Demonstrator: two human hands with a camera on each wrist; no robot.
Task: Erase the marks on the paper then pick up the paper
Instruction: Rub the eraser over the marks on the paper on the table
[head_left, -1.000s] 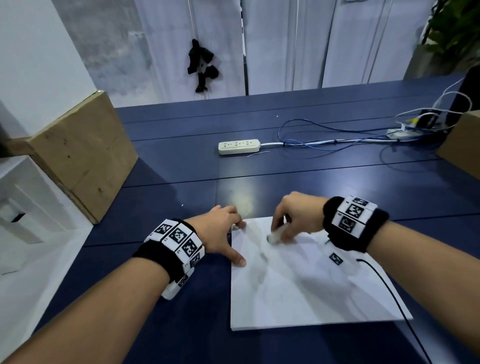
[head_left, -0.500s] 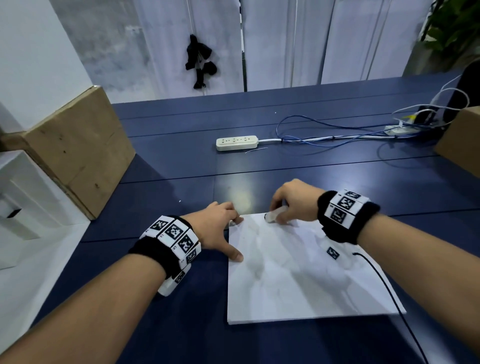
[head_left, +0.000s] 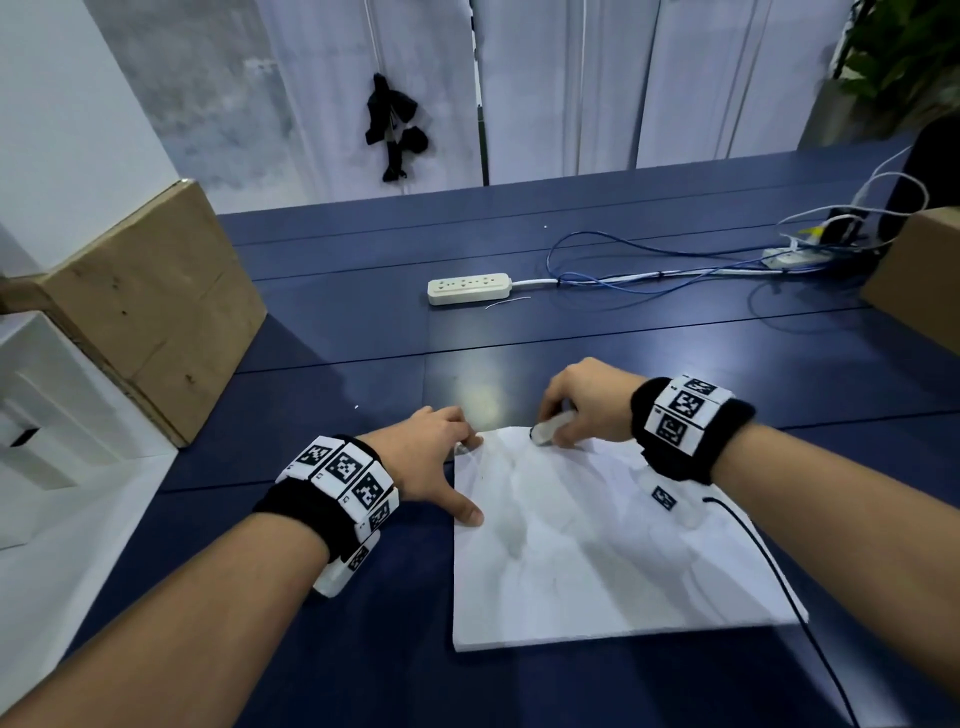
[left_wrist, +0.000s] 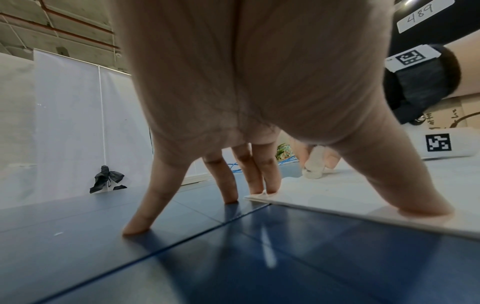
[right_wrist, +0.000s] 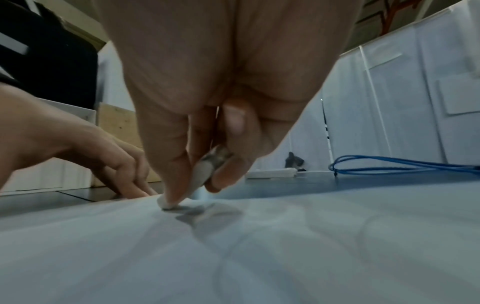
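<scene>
From the head view, the right hand (head_left: 584, 402) pinches a white eraser (head_left: 549, 429), which has shifted up to the paper's (head_left: 597, 545) far edge since a second ago, so erasing seems close to done; the paper lies flat on the blue table (head_left: 337, 322). From the left wrist view, the left hand (left_wrist: 246, 102), fingers straight and spread, presses the paper's far-left corner and left edge. From the right wrist view, the eraser's tip touches the paper.

A white label (left_wrist: 426, 15) in the top right corner of the left wrist view carries the handwritten number "489"; it sits on something black above the right wrist's band (left_wrist: 420, 82). The black-and-white square codes on that band are patterns, not text. Writing on the cardboard (left_wrist: 441, 121) behind the band is too blurred to read.
</scene>
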